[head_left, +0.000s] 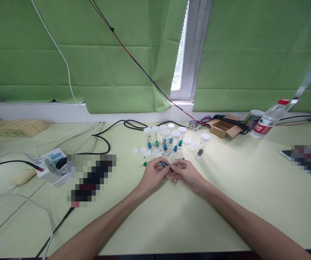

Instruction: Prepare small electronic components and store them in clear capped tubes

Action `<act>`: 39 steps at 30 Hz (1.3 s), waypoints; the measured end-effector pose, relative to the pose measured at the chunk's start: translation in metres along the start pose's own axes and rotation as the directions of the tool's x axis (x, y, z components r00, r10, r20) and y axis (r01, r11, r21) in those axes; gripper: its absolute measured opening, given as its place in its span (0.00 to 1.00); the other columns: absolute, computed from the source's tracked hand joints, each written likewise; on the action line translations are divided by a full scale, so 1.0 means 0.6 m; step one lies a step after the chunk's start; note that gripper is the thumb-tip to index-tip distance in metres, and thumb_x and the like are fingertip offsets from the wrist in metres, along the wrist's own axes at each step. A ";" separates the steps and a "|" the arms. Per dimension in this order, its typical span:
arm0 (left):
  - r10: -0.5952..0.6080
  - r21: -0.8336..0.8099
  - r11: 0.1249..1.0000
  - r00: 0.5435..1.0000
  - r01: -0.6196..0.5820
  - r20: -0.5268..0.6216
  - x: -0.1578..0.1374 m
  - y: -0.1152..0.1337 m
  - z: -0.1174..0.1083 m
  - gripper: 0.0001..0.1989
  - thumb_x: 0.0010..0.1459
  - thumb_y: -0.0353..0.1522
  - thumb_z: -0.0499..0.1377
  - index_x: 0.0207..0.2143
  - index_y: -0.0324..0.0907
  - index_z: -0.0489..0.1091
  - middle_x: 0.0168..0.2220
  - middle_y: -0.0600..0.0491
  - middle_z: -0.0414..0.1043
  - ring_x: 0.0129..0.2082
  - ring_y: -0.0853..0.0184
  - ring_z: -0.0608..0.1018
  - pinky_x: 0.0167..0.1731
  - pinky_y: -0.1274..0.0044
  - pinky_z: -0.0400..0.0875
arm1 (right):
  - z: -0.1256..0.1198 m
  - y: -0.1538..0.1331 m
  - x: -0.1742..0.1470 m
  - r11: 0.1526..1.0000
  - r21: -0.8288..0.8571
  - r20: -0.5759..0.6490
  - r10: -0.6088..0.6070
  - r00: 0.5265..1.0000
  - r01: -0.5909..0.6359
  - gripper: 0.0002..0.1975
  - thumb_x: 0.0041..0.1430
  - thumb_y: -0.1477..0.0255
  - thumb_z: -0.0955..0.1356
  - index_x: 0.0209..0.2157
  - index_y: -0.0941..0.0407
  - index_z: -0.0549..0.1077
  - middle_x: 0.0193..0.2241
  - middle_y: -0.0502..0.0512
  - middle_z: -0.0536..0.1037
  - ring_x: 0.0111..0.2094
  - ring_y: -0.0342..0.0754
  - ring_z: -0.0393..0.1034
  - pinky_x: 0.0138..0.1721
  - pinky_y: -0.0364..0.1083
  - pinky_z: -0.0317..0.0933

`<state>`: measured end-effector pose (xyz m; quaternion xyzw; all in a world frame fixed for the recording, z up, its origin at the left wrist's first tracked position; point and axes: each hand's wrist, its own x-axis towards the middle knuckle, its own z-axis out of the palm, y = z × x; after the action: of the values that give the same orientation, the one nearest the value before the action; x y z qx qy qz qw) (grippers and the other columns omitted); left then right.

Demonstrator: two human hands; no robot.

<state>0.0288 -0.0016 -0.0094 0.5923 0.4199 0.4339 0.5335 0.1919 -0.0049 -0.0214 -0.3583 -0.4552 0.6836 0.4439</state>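
My left hand (154,172) and my right hand (186,174) meet above the table, fingertips pinched close together. Between the left fingers shows a small blue part (163,164) with thin wire leads nearby. The right fingertips close on something small and dark that I cannot make out. Just beyond stands a cluster of clear vials (165,141) with white lids, several holding blue or green parts with thin leads. One vial (200,151) with a grey-brown part stands apart on the right. A loose green part (145,164) lies left of my left hand.
Loose white lids (135,151) lie around the vials. To the left are a white power strip (52,162), cables and a blurred dark object (93,182). An open cardboard box (222,128), a water bottle (269,121) and a phone (286,154) are on the right.
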 end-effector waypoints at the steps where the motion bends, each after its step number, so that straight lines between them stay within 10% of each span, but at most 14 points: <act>1: 0.000 -0.005 1.000 1.000 0.000 0.008 0.001 -0.001 0.000 0.08 0.55 0.35 0.62 0.34 0.40 0.68 0.24 0.55 0.69 0.21 0.72 0.71 0.22 0.80 0.64 | 0.000 0.000 0.000 1.000 -0.003 -0.002 -0.005 1.000 0.005 0.18 0.49 0.59 0.75 0.29 0.59 0.71 0.22 0.52 0.76 0.24 0.43 0.71 0.27 0.43 0.64; 39: 0.034 0.073 0.997 0.998 -0.031 -0.045 -0.004 0.010 0.006 0.09 0.52 0.35 0.63 0.35 0.40 0.74 0.25 0.54 0.72 0.22 0.71 0.72 0.24 0.79 0.66 | 0.003 0.001 0.003 0.994 -0.078 -0.117 -0.081 0.990 0.072 0.21 0.47 0.55 0.74 0.28 0.58 0.69 0.21 0.52 0.75 0.20 0.43 0.69 0.21 0.42 0.61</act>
<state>0.0317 -0.0054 -0.0039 0.6077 0.4380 0.4405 0.4948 0.1893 -0.0040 -0.0215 -0.3968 -0.4660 0.6262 0.4830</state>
